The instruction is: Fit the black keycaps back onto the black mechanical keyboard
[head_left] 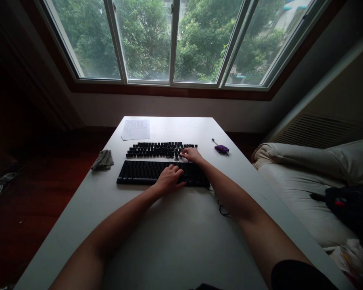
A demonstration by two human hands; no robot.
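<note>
A black keyboard lies across the white table. My left hand rests on its middle right part, fingers stretched out and thumb apart. Behind the keyboard, loose black keycaps stand in rows. My right hand reaches over the keyboard to the right part of these rows, thumb and fingertips pinched together at a small dark keycap. Part of the rows is hidden behind this hand. A small thin loop, perhaps wire, lies between the rows and the keyboard, too small to make out well.
On the white table, a grey cloth lies at the left edge and printed paper at the far left. A purple cloth item and a small brush are at right. A black cable curls beside my right forearm.
</note>
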